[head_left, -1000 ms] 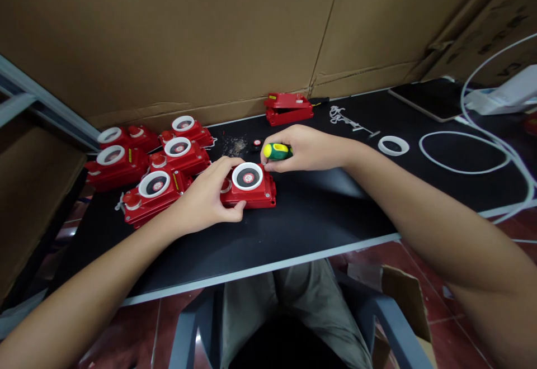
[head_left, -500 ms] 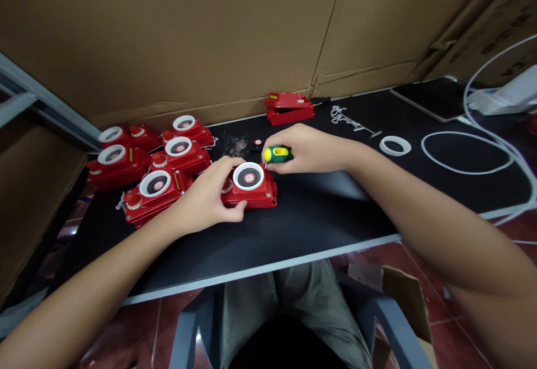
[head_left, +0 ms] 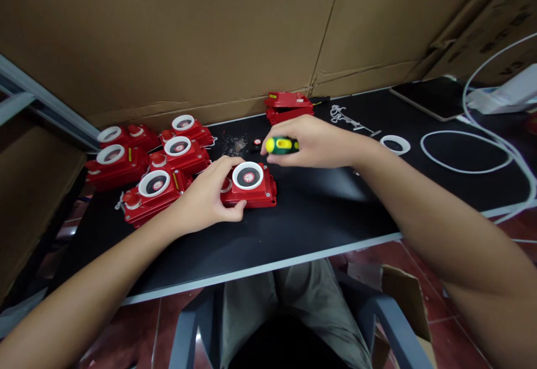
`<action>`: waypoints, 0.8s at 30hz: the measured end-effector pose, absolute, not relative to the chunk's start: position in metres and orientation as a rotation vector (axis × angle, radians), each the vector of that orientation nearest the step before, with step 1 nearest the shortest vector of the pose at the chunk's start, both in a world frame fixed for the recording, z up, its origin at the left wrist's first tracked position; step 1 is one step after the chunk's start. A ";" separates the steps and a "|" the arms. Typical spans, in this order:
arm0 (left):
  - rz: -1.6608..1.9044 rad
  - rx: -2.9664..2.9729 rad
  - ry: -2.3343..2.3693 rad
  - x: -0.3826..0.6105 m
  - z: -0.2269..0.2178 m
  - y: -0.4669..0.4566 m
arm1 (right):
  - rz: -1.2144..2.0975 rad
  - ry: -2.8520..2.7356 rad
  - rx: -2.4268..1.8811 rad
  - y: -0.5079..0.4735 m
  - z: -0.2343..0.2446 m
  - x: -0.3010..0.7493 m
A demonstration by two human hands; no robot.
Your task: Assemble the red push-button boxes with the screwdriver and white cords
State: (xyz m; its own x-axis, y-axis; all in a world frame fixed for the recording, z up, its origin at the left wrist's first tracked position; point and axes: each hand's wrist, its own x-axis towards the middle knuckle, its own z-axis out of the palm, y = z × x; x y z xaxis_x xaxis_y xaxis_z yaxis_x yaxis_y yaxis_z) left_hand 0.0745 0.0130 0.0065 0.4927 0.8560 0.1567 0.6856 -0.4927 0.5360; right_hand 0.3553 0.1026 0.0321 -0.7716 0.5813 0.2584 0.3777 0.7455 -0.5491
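You have six red units with white rings on the table (head_left: 302, 235): one under your left hand (head_left: 210, 195) and five other red units (head_left: 191, 159) crowded toward the back left corner. There is one open red case (head_left: 289, 114) at the back edge, its lid resting tilted, one loose white ring (head_left: 406, 145) toward the right end, one small black piece (head_left: 257, 142) with a red-and-white centre, and one screwdriver (head_left: 283, 145). That makes seven white rings in all, six of them fitted.

The red unit (head_left: 251, 194) in your grasp sits about midway between the front and back edges, a little left of the table's middle, lying flat with its ring upward. Its body is glossy red; the thick white ring surrounds a dark disc with a red-and-white printed centre, and two pale screw heads show at its right-hand corners. Your fingers cover much of its left part.

Your left hand grips that unit, thumb along the side facing the front edge and fingers over the far side. Your right hand (head_left: 312, 141) is closed around the screwdriver's green-and-yellow handle, just above and beyond the unit's back right corner; you cannot tell from here where its tip is
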 end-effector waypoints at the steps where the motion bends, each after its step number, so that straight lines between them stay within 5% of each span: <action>1: 0.577 2.342 1.273 0.074 0.006 0.013 | 0.661 -2.443 -0.769 0.101 0.034 0.355; 7: 0.582 2.309 1.276 0.075 0.005 0.013 | 0.475 -1.906 -0.840 0.092 0.042 0.354; 12: 0.575 2.305 1.280 0.075 0.006 0.013 | 0.695 -1.714 -0.836 0.089 0.041 0.352; 24: 0.567 2.326 1.292 0.075 0.007 0.013 | 0.858 -1.818 -0.847 0.094 0.032 0.346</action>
State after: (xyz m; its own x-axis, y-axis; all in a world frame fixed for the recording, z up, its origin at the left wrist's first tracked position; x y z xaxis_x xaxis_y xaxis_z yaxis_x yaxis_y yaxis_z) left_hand 0.0748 0.0131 0.0074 0.4857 0.8618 0.1465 0.6912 -0.4812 0.5392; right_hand 0.3459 0.0939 0.0316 -0.3358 0.8316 0.4424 0.1872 0.5192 -0.8339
